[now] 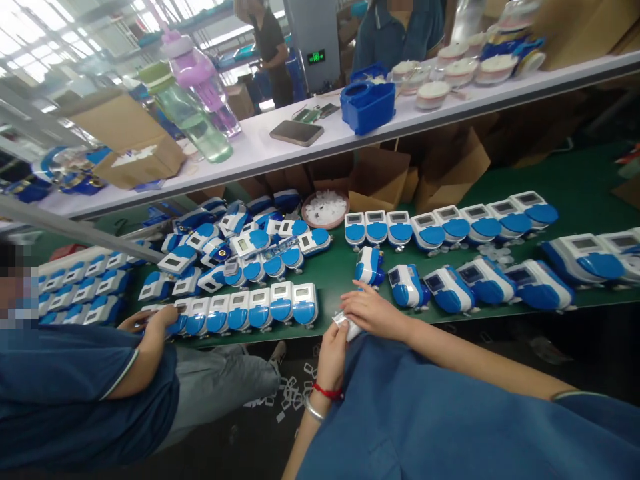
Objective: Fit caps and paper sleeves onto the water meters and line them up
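Observation:
Close to my body at the bench edge, my left hand [334, 343] pinches a small white piece [353, 329], partly covered by fingers; its exact kind I cannot make out. My right hand [371, 311] bends over the same piece from above, gripping its upper side with the fingers partly extended. Just beyond my fingertips stands a blue-and-white meter with a small display window [369, 267]. More such meters [407, 287] lie in a slanting row to the right, and another row [427, 230] runs behind them.
On the left a co-worker's hands [155, 320] touch a front row of meters [259, 308], with a jumbled pile [245, 243] behind. A round tray of white parts [326, 209] and open cartons [380, 177] stand under the shelf [260, 153], which carries bottles, a phone and a blue housing [367, 107].

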Action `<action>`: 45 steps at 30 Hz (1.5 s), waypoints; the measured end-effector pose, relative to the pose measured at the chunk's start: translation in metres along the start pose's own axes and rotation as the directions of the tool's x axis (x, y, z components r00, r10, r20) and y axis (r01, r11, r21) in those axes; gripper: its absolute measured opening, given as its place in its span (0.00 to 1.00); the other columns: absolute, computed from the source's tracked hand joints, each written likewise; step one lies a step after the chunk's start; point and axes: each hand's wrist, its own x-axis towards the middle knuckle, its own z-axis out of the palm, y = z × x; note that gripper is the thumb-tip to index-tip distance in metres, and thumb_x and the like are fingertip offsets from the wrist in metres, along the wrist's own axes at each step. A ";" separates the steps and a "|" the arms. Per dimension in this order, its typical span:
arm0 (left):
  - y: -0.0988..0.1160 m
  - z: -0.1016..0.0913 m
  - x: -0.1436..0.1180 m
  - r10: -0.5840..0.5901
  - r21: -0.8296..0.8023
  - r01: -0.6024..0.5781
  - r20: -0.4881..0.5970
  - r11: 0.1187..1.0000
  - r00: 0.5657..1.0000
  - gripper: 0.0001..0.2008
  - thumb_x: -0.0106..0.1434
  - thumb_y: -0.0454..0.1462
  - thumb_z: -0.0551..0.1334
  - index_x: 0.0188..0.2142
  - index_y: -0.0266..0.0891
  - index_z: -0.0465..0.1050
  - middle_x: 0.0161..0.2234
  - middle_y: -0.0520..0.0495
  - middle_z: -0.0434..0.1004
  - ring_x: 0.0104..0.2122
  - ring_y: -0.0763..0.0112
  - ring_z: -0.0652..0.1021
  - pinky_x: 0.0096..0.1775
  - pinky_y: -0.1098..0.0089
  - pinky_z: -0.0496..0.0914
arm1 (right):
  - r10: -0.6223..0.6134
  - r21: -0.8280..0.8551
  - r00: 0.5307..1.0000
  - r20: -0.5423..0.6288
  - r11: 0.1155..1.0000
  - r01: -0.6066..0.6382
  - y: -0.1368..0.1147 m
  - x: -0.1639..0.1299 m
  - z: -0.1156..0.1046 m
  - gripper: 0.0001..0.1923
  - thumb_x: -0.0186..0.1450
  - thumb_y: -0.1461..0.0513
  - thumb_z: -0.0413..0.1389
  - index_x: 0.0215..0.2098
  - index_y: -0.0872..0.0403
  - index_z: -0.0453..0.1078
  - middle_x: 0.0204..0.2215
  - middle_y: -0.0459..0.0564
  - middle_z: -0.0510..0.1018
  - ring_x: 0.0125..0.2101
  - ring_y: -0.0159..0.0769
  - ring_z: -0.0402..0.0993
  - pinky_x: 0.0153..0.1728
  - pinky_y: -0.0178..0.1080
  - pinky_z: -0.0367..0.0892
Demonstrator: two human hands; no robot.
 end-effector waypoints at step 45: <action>-0.052 0.014 -0.009 -0.128 -0.312 -0.043 -0.507 0.949 0.853 0.21 0.59 0.36 0.61 0.52 0.37 0.65 0.51 0.38 0.72 0.45 0.60 0.77 0.53 0.57 0.65 | 0.215 0.047 0.684 0.697 0.938 -0.343 0.214 0.024 0.062 0.10 0.58 0.61 0.54 0.33 0.55 0.77 0.28 0.49 0.80 0.32 0.37 0.73 0.36 0.33 0.64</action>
